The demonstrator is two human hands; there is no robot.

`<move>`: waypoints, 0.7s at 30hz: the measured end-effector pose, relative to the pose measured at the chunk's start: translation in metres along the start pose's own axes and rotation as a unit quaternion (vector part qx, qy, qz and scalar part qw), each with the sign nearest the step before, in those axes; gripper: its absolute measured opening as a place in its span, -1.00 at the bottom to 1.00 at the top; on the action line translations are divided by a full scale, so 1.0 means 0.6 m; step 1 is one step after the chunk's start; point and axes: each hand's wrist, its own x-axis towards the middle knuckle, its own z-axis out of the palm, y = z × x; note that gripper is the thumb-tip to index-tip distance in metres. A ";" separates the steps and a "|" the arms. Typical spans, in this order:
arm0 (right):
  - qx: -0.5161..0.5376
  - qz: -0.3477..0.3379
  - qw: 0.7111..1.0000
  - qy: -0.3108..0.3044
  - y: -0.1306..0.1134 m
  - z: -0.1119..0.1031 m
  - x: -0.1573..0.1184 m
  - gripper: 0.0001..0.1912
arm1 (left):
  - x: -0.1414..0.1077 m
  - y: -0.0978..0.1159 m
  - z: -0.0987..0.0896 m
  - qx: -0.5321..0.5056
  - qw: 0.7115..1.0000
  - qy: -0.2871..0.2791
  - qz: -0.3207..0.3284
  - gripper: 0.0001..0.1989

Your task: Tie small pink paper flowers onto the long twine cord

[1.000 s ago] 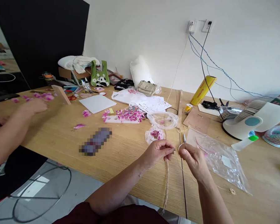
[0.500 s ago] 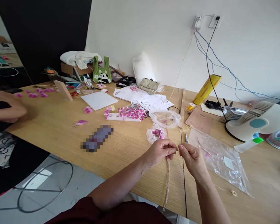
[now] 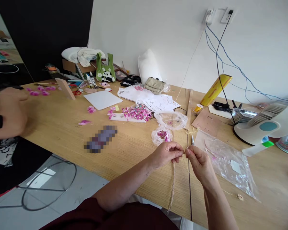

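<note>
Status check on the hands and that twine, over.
Left hand and right hand pinch the jute twine together at the table edge. Twine hangs off the front. Plastic bag lies beside the right hand; another person's hand far left.

The worktop (image 3: 62, 127) is matt pale wood with fine grain. The twine (image 3: 173, 179) looks rough and fibrous. The bag (image 3: 228, 166) is glossy clear plastic, and the sheet (image 3: 102, 99) is smooth white paper.
</note>
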 end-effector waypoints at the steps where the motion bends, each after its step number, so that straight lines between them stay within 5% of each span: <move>1: -0.003 0.000 1.000 -0.001 0.000 0.000 0.000 -0.67 | 0.000 0.000 0.000 0.002 1.000 0.001 -0.001 -0.72; 13: -0.016 -0.002 0.999 -0.029 -0.001 -0.006 0.003 -0.69 | -0.001 -0.007 -0.004 0.043 0.999 0.015 0.002 -0.73; 21: 0.034 -0.005 0.998 0.053 0.010 -0.001 -0.010 -0.72 | 0.000 -0.010 -0.004 0.024 0.997 0.062 0.030 -0.72</move>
